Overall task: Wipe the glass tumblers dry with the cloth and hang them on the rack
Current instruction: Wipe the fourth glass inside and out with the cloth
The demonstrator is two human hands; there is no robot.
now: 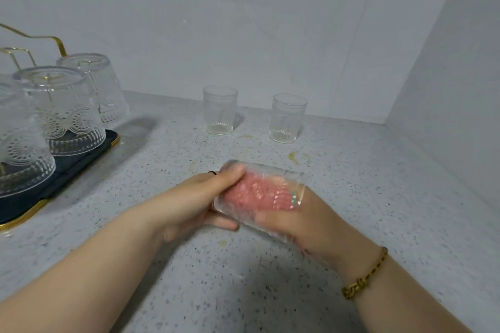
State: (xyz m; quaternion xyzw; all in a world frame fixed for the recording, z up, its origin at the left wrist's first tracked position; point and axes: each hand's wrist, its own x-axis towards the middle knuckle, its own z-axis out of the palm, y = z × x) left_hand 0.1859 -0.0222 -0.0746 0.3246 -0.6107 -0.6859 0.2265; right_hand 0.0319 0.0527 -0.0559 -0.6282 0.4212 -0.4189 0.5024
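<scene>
My left hand (201, 201) grips the base end of a clear ribbed glass tumbler (266, 170) held on its side above the counter. A pink cloth (257, 193) fills the inside of that tumbler. My right hand (319, 220) reaches into the tumbler's mouth; its fingers are hidden inside with the cloth. Two more tumblers stand upright near the back wall, one (219, 110) in the middle and one (288, 118) to its right. At the left, a gold wire rack (58, 43) on a dark tray (78, 161) carries three upturned patterned glasses (62, 111).
The speckled grey counter (378, 197) meets white walls at the back and right, forming a corner. Faint yellowish ring stains (296, 157) mark the counter behind the held tumbler. The rack's tray edge reaches the left border of the view.
</scene>
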